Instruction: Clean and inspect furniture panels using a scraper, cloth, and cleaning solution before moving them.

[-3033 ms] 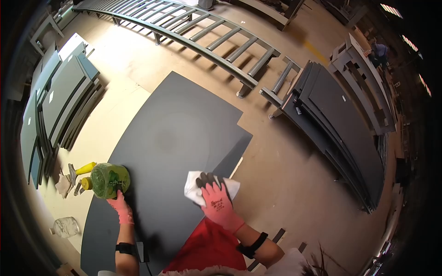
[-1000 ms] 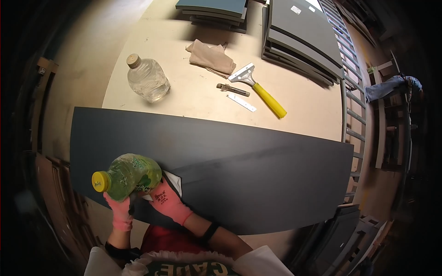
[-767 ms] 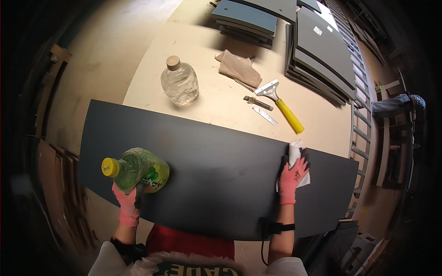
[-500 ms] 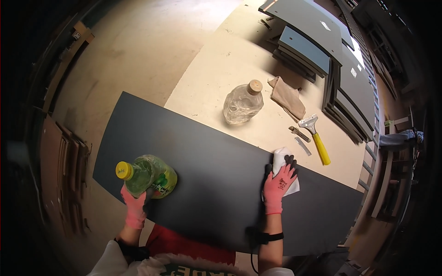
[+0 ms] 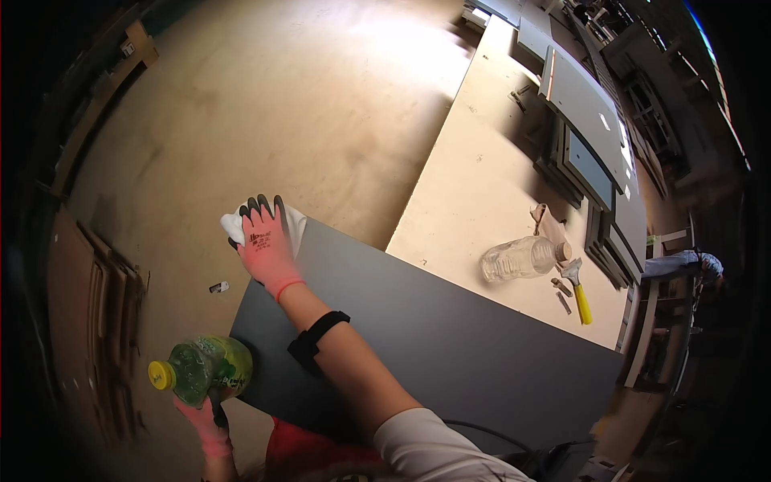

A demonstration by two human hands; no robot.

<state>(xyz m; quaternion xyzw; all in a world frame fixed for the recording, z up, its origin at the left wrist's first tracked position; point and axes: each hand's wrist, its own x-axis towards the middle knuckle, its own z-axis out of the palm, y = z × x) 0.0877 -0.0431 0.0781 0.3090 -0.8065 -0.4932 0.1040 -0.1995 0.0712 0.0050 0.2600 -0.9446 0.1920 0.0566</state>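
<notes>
A pink glove with dark fingertips covers my right hand (image 5: 267,245), which presses a white cloth (image 5: 295,231) against the far left corner of a dark grey panel (image 5: 418,321). My right arm reaches across the panel, a black strap round the forearm. At the lower left, my left hand (image 5: 207,426), gloved alike, grips a green plastic bottle (image 5: 197,373) with a yellow cap. This bottle is tilted, its cap toward the left, beside the panel's left edge. Part of the left hand is hidden behind the bottle.
On the pale board (image 5: 450,201) beyond the panel are a clear bottle (image 5: 514,259), a brown rag (image 5: 548,225), a yellow-handled scraper (image 5: 582,301) and stacked grey panels (image 5: 590,157). Brown boards (image 5: 88,321) lean at the left. A person (image 5: 683,265) is at the far right.
My right hand has swept the cloth from the panel's right side to its far left corner. The green bottle, in my left hand, has shifted left and nearer. The whole view has turned left.
</notes>
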